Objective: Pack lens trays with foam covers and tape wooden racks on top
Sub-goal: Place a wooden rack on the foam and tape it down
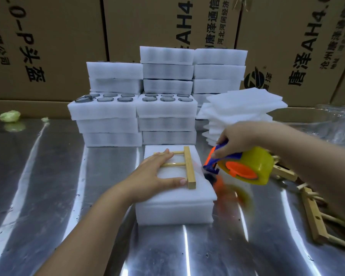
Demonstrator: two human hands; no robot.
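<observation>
Left grip (153, 172) released, flat on wooden rack (189, 168) atop foam cover (167, 194); right grip (237, 138) grasping tape dispenser (253, 164) at cover's right edge

Packing warehouse: stacked printed cartons (48, 46)

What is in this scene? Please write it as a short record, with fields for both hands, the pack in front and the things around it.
Holding down: left hand presses flat on the wooden rack, fingers straight
Taping: right hand grips the tape dispenser at the pack's right edge; contact unclear
Pack: foam cover on a foam tray, rack on top
Behind: lens tray stacks, two showing lenses; loose foam covers piled to the right
Right side: spare racks on the metal table
Background: cardboard boxes
</observation>
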